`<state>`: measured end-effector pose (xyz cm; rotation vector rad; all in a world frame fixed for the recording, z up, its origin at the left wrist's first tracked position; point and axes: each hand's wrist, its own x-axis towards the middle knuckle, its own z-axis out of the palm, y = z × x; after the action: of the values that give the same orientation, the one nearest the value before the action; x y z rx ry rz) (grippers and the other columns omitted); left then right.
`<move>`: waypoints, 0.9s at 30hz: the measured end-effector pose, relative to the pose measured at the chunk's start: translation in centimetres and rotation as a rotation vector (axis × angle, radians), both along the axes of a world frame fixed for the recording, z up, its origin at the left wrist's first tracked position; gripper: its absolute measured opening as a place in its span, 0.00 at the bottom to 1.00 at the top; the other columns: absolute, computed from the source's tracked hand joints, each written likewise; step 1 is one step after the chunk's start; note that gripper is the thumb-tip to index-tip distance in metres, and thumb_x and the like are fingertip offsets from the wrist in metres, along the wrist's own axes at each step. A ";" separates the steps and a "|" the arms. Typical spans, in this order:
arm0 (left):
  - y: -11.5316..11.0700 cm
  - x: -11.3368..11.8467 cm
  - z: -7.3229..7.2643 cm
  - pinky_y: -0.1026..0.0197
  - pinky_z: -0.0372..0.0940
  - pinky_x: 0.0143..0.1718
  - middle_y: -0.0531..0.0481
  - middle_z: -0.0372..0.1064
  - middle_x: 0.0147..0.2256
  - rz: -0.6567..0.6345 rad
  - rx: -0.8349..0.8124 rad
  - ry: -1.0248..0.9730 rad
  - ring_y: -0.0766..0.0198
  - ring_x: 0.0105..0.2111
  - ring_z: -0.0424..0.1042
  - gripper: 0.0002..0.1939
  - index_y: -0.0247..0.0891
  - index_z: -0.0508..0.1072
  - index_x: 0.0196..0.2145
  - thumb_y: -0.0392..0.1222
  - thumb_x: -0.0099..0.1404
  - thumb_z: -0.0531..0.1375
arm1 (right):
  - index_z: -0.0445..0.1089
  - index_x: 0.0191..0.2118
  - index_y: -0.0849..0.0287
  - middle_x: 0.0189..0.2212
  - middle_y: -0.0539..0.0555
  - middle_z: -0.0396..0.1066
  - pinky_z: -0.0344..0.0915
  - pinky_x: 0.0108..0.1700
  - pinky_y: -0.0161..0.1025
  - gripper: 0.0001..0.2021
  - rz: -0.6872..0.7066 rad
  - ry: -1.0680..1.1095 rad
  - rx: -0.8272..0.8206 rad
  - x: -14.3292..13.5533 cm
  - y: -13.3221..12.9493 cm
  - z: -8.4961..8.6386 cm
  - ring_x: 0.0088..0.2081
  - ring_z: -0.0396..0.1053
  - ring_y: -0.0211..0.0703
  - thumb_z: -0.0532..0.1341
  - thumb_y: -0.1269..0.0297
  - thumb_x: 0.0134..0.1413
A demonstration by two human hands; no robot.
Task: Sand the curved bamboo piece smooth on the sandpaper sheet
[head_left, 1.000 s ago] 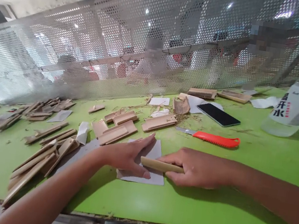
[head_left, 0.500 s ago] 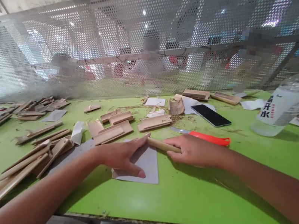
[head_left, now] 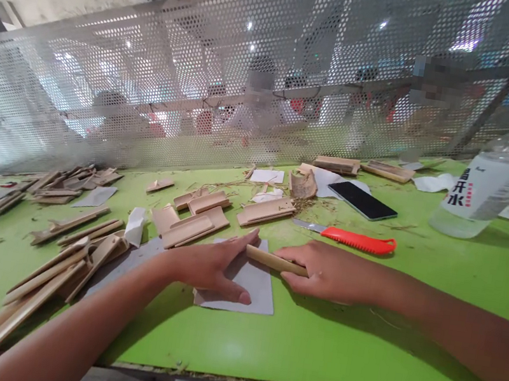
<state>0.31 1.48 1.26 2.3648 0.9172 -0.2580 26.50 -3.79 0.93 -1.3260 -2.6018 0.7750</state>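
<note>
My left hand (head_left: 222,272) lies flat on a pale sheet of paper (head_left: 260,291), thumb and fingers spread. From the right, my right hand (head_left: 326,271) grips a strip of bamboo (head_left: 275,261) by one end. The strip's free end reaches over the sheet, close to my left fingertips. Just beyond my right hand lies a knife (head_left: 357,240) with a red handle, its short blade pointing left. Several split bamboo pieces (head_left: 197,230) rest past my left hand.
A pile of bamboo pieces (head_left: 51,281) sits left of my left forearm. A black phone (head_left: 363,201) and a water bottle (head_left: 492,183) stand out at the back right. Behind the green table (head_left: 307,347) rises a perforated metal screen (head_left: 180,76), with people beyond it.
My right hand has drawn slightly towards me with the bamboo strip, uncovering more of the red knife handle. My left hand stays on the sheet. The whole view has shifted a little.
</note>
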 end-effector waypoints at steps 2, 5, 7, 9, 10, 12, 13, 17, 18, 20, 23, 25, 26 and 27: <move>0.0 0.0 0.0 0.48 0.53 0.69 0.38 0.37 0.76 -0.007 0.006 -0.012 0.41 0.71 0.51 0.69 0.40 0.27 0.76 0.74 0.57 0.63 | 0.72 0.38 0.57 0.24 0.47 0.65 0.49 0.27 0.36 0.07 0.041 0.034 -0.054 -0.2 -0.2 0.1 0.24 0.60 0.38 0.58 0.62 0.60; 0.1 -0.1 -0.2 0.47 0.51 0.70 0.38 0.34 0.76 -0.028 0.012 -0.030 0.40 0.72 0.49 0.69 0.39 0.29 0.76 0.75 0.56 0.63 | 0.74 0.39 0.58 0.25 0.47 0.67 0.51 0.28 0.36 0.09 0.135 0.100 -0.143 -0.3 -0.3 0.0 0.26 0.61 0.38 0.59 0.61 0.60; 0.1 -0.1 -0.3 0.47 0.52 0.70 0.37 0.36 0.75 -0.026 0.015 -0.027 0.40 0.71 0.51 0.68 0.39 0.30 0.76 0.75 0.56 0.63 | 0.73 0.39 0.58 0.26 0.48 0.67 0.51 0.28 0.36 0.09 0.092 0.100 -0.128 0.1 0.2 -0.1 0.26 0.61 0.39 0.59 0.60 0.60; 0.1 -0.1 -0.2 0.47 0.55 0.68 0.37 0.42 0.75 -0.018 0.019 -0.016 0.40 0.70 0.55 0.67 0.41 0.30 0.76 0.75 0.56 0.63 | 0.72 0.37 0.58 0.25 0.48 0.67 0.50 0.27 0.36 0.08 0.001 0.075 -0.087 0.5 0.8 -0.2 0.26 0.60 0.39 0.59 0.60 0.59; 0.0 0.0 -0.2 0.47 0.56 0.67 0.38 0.44 0.74 -0.016 0.022 -0.014 0.40 0.69 0.57 0.67 0.42 0.31 0.76 0.75 0.57 0.63 | 0.71 0.36 0.57 0.25 0.47 0.66 0.49 0.27 0.36 0.06 -0.030 0.063 -0.073 0.7 1.0 -0.2 0.25 0.60 0.39 0.59 0.62 0.58; 0.0 0.0 -0.1 0.46 0.55 0.68 0.37 0.43 0.74 -0.017 0.021 -0.019 0.41 0.69 0.57 0.67 0.41 0.30 0.76 0.74 0.57 0.63 | 0.71 0.35 0.57 0.23 0.46 0.65 0.49 0.27 0.36 0.05 -0.022 0.052 -0.064 0.5 0.8 -0.3 0.24 0.59 0.38 0.58 0.66 0.55; -0.1 0.0 -0.1 0.47 0.53 0.69 0.37 0.41 0.75 -0.018 0.018 -0.023 0.41 0.70 0.54 0.67 0.40 0.30 0.76 0.74 0.57 0.64 | 0.73 0.36 0.56 0.22 0.46 0.64 0.49 0.27 0.36 0.07 0.014 0.054 -0.064 0.3 0.5 -0.2 0.23 0.58 0.38 0.58 0.69 0.53; -0.1 0.0 0.0 0.49 0.48 0.72 0.38 0.34 0.76 -0.007 0.005 -0.026 0.42 0.73 0.47 0.69 0.36 0.32 0.76 0.74 0.55 0.65 | 0.76 0.43 0.53 0.22 0.43 0.62 0.50 0.27 0.35 0.15 0.178 0.098 -0.079 -0.6 -0.7 0.0 0.22 0.56 0.36 0.58 0.72 0.51; -0.1 0.0 -0.1 0.49 0.48 0.72 0.38 0.34 0.76 -0.006 0.004 -0.027 0.42 0.73 0.47 0.69 0.36 0.33 0.76 0.74 0.55 0.65 | 0.76 0.43 0.53 0.22 0.43 0.62 0.50 0.27 0.35 0.15 0.175 0.094 -0.070 -0.6 -0.7 0.0 0.22 0.56 0.36 0.57 0.72 0.51; -0.1 0.0 -0.2 0.48 0.50 0.71 0.38 0.36 0.75 -0.005 0.003 -0.028 0.42 0.72 0.49 0.68 0.37 0.33 0.76 0.74 0.55 0.64 | 0.76 0.41 0.54 0.22 0.44 0.62 0.50 0.27 0.35 0.13 0.126 0.062 -0.049 -0.3 -0.3 0.0 0.23 0.56 0.36 0.58 0.71 0.52; 0.0 0.0 -0.3 0.48 0.52 0.70 0.37 0.39 0.75 -0.005 0.010 -0.025 0.43 0.71 0.53 0.68 0.38 0.33 0.76 0.74 0.55 0.64 | 0.76 0.36 0.57 0.22 0.46 0.62 0.48 0.27 0.36 0.08 0.035 0.037 -0.041 0.2 0.4 -0.2 0.24 0.56 0.37 0.59 0.66 0.57; 0.0 0.0 -0.4 0.48 0.51 0.71 0.38 0.38 0.75 -0.009 0.016 -0.029 0.43 0.72 0.51 0.68 0.37 0.33 0.76 0.74 0.55 0.65 | 0.78 0.36 0.58 0.22 0.46 0.61 0.48 0.27 0.36 0.13 0.038 0.076 -0.084 0.3 0.4 -0.4 0.24 0.55 0.37 0.60 0.56 0.62; 0.0 0.0 -0.4 0.49 0.49 0.71 0.38 0.36 0.76 -0.013 0.019 -0.030 0.43 0.72 0.49 0.68 0.37 0.33 0.76 0.74 0.55 0.65 | 0.78 0.37 0.58 0.22 0.46 0.60 0.48 0.27 0.36 0.17 0.052 0.099 -0.113 0.2 0.3 -0.5 0.24 0.54 0.37 0.59 0.50 0.64; 0.0 0.0 -0.4 0.49 0.48 0.72 0.38 0.34 0.76 -0.017 0.022 -0.029 0.43 0.73 0.47 0.68 0.37 0.33 0.76 0.74 0.56 0.65 | 0.79 0.37 0.58 0.22 0.46 0.60 0.48 0.26 0.37 0.21 0.070 0.113 -0.140 0.2 0.1 -0.6 0.24 0.54 0.37 0.59 0.45 0.64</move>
<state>0.34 1.51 0.84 2.3910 0.8905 -0.2205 26.67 -3.65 0.32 -1.1918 -2.5585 1.0290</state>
